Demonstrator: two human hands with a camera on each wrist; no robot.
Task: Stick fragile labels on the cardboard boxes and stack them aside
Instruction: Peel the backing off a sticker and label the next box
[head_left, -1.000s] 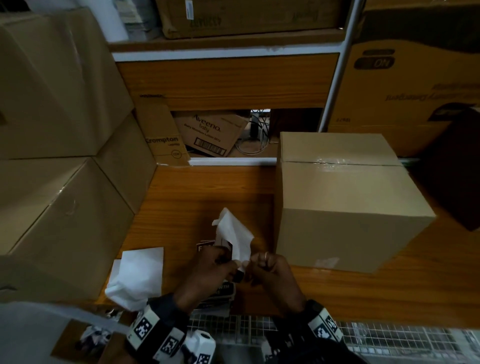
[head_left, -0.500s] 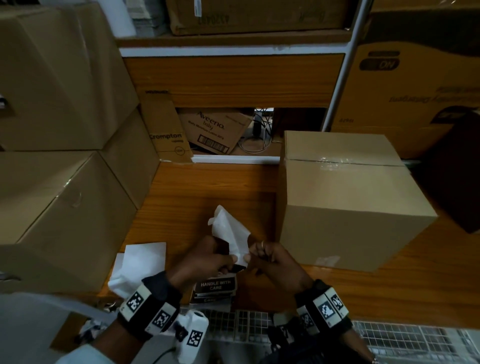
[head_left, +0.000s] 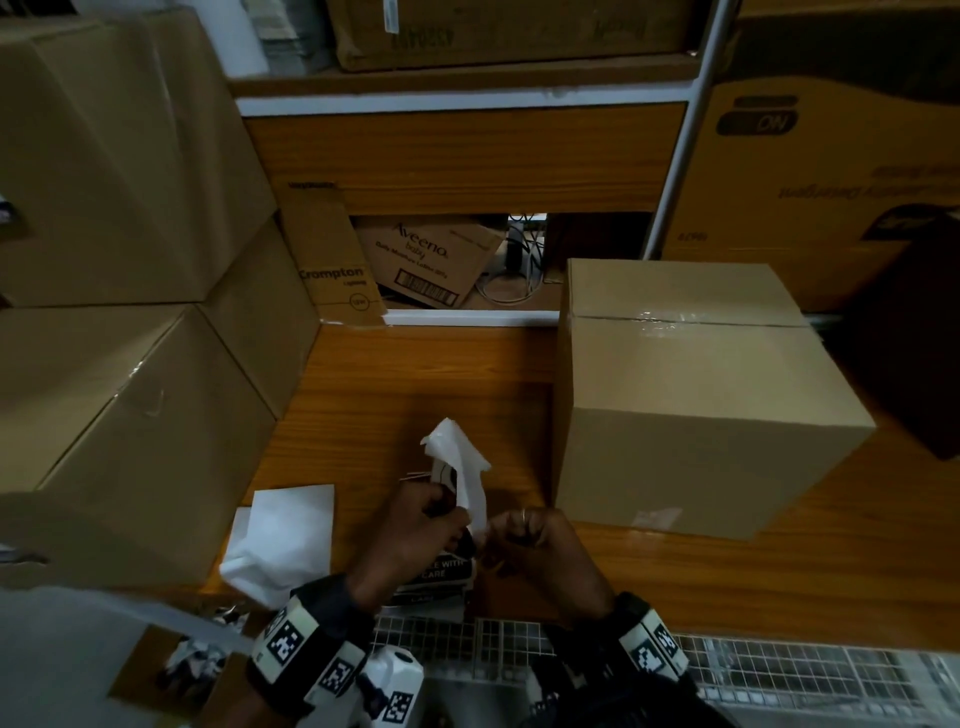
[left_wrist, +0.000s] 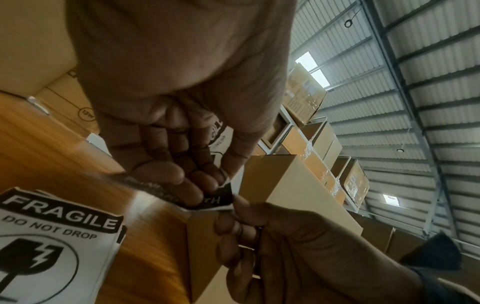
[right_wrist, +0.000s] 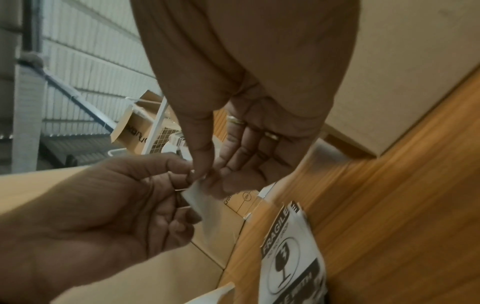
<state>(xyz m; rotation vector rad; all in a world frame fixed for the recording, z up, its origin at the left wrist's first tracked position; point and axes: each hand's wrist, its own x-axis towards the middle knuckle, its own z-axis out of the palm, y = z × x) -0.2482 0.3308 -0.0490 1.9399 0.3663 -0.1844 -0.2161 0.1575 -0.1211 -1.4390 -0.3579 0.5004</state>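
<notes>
My left hand (head_left: 451, 512) and right hand (head_left: 500, 535) meet low over the table's front edge, both pinching one fragile label (left_wrist: 219, 198). Its white backing (head_left: 460, 467) stands up above the fingers. In the left wrist view my left fingers (left_wrist: 182, 181) pinch the black printed corner, while the right hand (left_wrist: 249, 222) pinches the edge next to it. The right wrist view shows the right fingertips (right_wrist: 207, 176) on the white backing (right_wrist: 200, 203). A taped cardboard box (head_left: 691, 405) stands just right of the hands. More labels (head_left: 441, 574) lie stacked under them.
Two large cardboard boxes (head_left: 114, 395) are stacked at the left edge of the wooden table (head_left: 415, 374). Loose white backing sheets (head_left: 288, 540) lie front left. Shelves with more cartons (head_left: 431, 265) rise behind. A wire grid (head_left: 779, 675) runs along the near edge.
Both hands have stayed together at the label's lower corner, shifting only slightly. The white backing now stands narrower and more upright.
</notes>
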